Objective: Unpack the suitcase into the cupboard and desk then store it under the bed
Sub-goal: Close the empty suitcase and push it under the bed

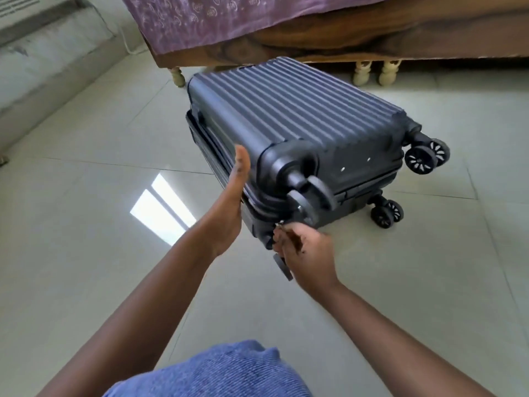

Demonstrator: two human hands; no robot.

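A dark ribbed hard-shell suitcase [289,116] lies flat on the tiled floor, wheels toward me, its far end near the wooden bed [372,32]. My left hand [232,202] presses flat against the suitcase's left side, fingers straight. My right hand [303,253] is at the near bottom corner and pinches a small metal zipper pull [280,224] by the seam. The two shells sit close together; a slight gap shows along the left side.
The bed carries a purple patterned cover [200,18] and stands on pale turned legs [362,73]. A grey wall ledge [43,58] runs along the left. Glossy floor tiles [86,196] surround the suitcase. My blue-clad knee [223,371] is at the bottom.
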